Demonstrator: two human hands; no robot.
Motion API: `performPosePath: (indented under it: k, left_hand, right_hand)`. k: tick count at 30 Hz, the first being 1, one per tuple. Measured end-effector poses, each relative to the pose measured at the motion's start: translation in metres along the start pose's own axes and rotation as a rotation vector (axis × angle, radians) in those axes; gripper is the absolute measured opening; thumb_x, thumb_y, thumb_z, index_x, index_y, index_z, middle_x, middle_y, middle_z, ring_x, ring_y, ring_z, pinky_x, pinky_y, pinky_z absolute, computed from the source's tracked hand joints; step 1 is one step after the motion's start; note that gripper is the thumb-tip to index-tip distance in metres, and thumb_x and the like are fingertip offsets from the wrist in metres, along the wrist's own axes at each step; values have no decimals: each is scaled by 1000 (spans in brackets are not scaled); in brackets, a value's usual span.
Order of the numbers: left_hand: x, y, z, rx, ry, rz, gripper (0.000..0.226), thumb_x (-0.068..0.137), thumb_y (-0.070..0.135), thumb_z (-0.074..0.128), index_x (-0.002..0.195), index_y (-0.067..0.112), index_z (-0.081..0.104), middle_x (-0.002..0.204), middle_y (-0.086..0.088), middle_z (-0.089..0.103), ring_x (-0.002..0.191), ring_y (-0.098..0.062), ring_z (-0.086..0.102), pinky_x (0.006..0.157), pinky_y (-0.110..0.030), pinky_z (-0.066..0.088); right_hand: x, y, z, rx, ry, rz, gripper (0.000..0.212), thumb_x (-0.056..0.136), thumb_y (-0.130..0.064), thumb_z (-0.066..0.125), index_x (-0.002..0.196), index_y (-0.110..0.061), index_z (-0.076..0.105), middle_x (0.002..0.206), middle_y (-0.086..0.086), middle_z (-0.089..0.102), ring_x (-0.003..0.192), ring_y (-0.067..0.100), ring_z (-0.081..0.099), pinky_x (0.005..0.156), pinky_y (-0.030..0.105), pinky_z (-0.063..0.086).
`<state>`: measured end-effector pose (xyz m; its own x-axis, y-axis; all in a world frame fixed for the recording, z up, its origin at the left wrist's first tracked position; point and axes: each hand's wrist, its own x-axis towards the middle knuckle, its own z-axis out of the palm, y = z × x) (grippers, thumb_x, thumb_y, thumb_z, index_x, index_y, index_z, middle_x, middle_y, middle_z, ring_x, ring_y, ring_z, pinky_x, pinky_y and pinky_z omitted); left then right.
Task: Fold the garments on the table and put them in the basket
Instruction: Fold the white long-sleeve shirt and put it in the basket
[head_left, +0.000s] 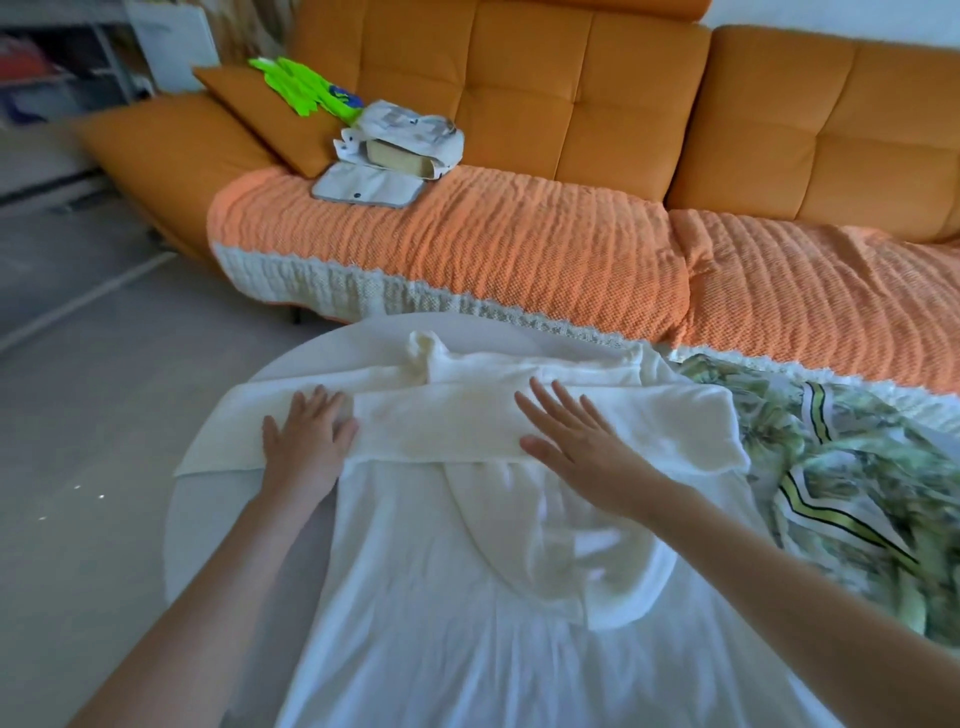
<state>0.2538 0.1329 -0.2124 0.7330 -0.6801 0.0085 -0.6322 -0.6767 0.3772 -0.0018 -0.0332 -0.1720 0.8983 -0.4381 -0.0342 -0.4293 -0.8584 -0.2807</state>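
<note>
Nearby: green print garment bunched at 3 o'clock, touching my white garment.
Hands: left hand and right hand both flat, fingers straight, on its folded-over top.
Surface: round pale table, white garment spread across the centre.
Room: orange sofa at 12, fabric bag at 11.

white garment: soft matt cloth | table: smooth matt | sofa cover: rough waffle-textured cloth

round pale grey counter, white knit garment spread across it, green leaf-print patterned cloth at right edge
</note>
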Motion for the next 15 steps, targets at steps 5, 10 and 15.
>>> performPosePath:
  k: [5, 10, 15]
  left_hand:
    - [13, 9, -9, -268, 215, -42, 18, 81, 32, 68, 92, 18, 72, 110, -7, 66, 110, -33, 53, 91, -38, 42]
    - [19, 24, -15, -476, 287, -102, 13, 82, 22, 67, 92, 14, 67, 99, -6, 68, 101, -29, 58, 90, -39, 43]
    - [21, 24, -5, -368, 308, -89, 11, 80, 21, 67, 90, 16, 64, 92, 1, 71, 95, -26, 61, 87, -36, 43]
  right_hand:
    - [42, -50, 18, 9, -93, -30, 57, 100, -46, 21, 150, -25, 7, 158, -5, -6, 145, 13, -9, 116, 34, -7]
    - [49, -55, 35, -7, -75, -8, 60, 100, -45, 23, 150, -26, -4, 157, -6, -12, 143, 13, -17, 116, 33, -11]
    - [46, -58, 46, -54, -45, 24, 73, 83, -63, -1, 148, -31, -10, 155, -10, -19, 141, 12, -23, 116, 32, -14]
